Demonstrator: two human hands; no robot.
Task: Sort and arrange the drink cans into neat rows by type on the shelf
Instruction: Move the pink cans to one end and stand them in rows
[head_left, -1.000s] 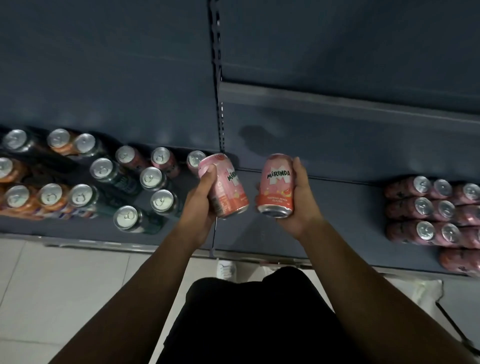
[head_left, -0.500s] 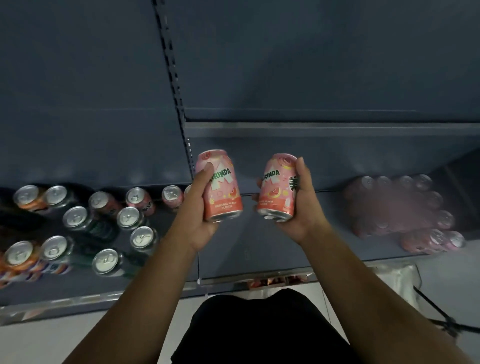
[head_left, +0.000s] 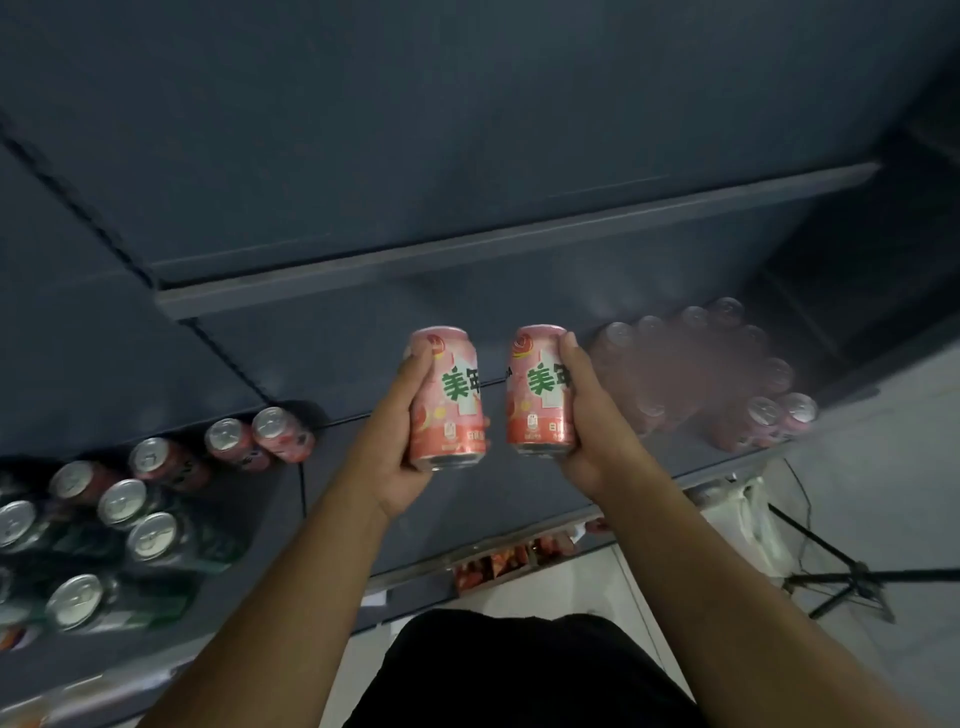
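Fingers of the left hand (head_left: 402, 457) and right hand (head_left: 592, 441) still wrap the left pink can (head_left: 447, 400) and right pink can (head_left: 540, 395), upright above the shelf (head_left: 467, 519); green characters now show instead of the logo.

Single head-worn view, looking forward and down, close over the dark shelf (head_left: 467, 525), wide-angle.

A pink can (head_left: 448, 400) stands upright in the left hand (head_left: 408, 447), a twin can (head_left: 537, 389) in the right hand (head_left: 589, 421). Blurred pink cans (head_left: 701, 374) cluster just right of that hand.
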